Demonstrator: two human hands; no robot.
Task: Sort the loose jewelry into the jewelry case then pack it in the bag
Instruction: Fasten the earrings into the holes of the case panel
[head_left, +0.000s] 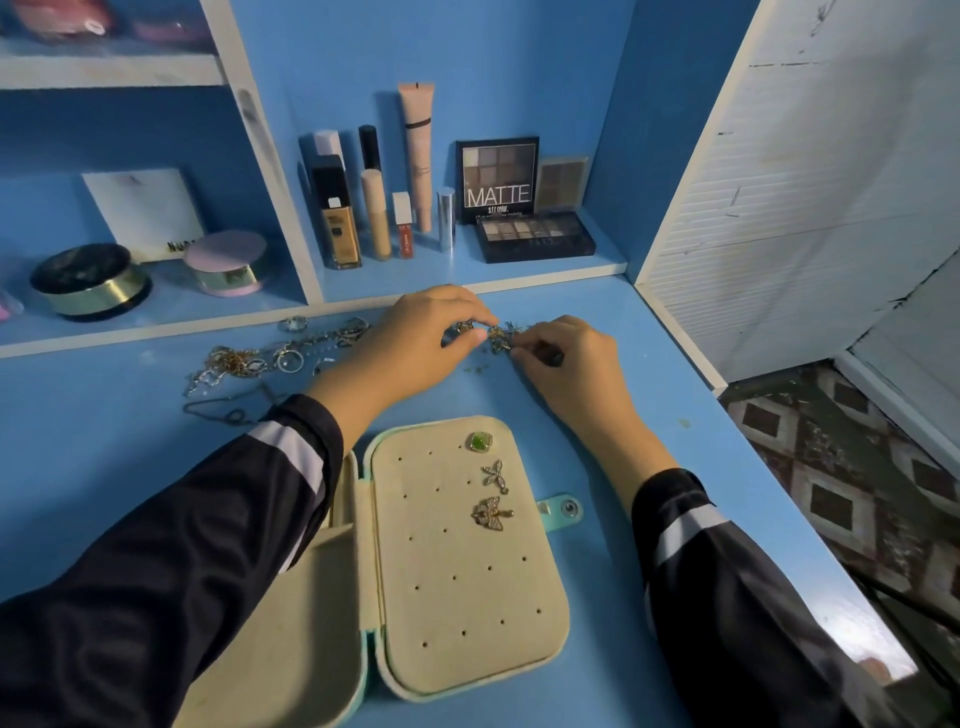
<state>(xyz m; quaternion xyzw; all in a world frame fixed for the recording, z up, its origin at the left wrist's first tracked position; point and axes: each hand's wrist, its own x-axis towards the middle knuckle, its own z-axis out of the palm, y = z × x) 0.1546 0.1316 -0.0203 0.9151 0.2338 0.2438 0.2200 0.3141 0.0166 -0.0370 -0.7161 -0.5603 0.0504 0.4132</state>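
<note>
Fingers of left hand (415, 338) curled, pinching small gold earring (463, 327); right hand (563, 353) pinching gold winged piece (500, 338) just beside; open jewelry case (457, 551) nearer the person.

Jewelry case (457, 597) lies open and flat on the counter (104, 415): mint-green shell, cream felt lining. Its perforated panel carries a green-stone stud (479, 442), a butterfly piece (495, 476) and a winged piece (492, 513) in a column at upper right. Loose chains and rings (260, 358) lie tangled beyond the case to the left; small gold pieces (498, 336) are pinched between left hand (415, 338) and right hand (566, 358).
</note>
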